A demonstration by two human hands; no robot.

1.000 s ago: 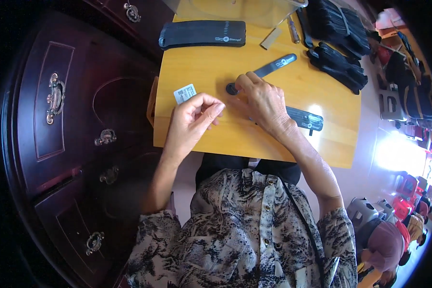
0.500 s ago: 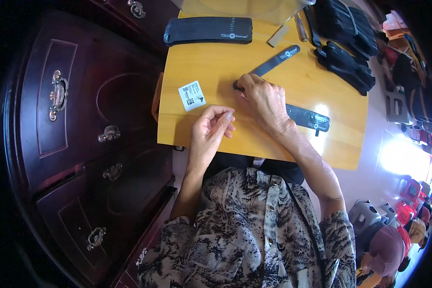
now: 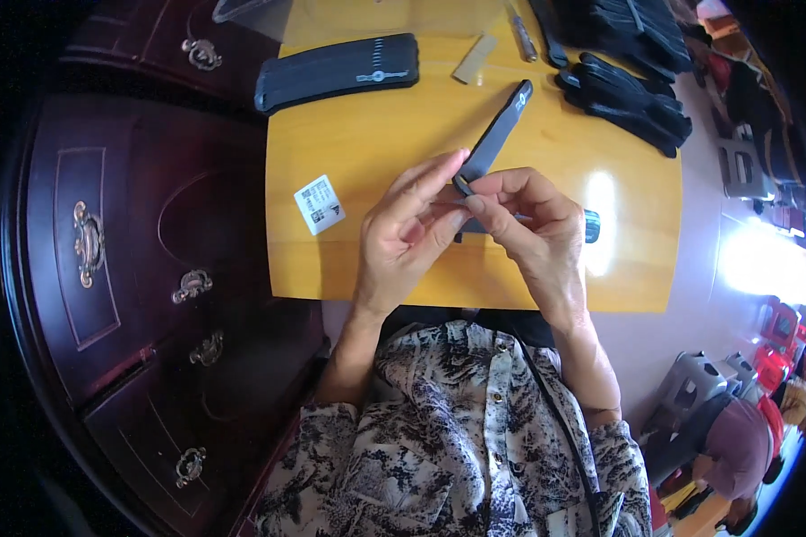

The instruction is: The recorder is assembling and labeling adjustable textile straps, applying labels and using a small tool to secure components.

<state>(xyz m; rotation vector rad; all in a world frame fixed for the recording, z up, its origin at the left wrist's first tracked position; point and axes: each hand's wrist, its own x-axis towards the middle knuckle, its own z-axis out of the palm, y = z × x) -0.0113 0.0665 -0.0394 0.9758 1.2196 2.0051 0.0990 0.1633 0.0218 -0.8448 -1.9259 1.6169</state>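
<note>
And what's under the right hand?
Beneath the right hand, a dark strap lies on the table. One end pokes out to the right, and a bit shows on the thumb side. The hand covers the rest, so that can't be seen.

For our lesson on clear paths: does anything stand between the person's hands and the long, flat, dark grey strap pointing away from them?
Nothing visible does: the right hand pinches the strap at its near end, with the left hand close beside it. The rectangular white label lies clear, farther left.
</note>
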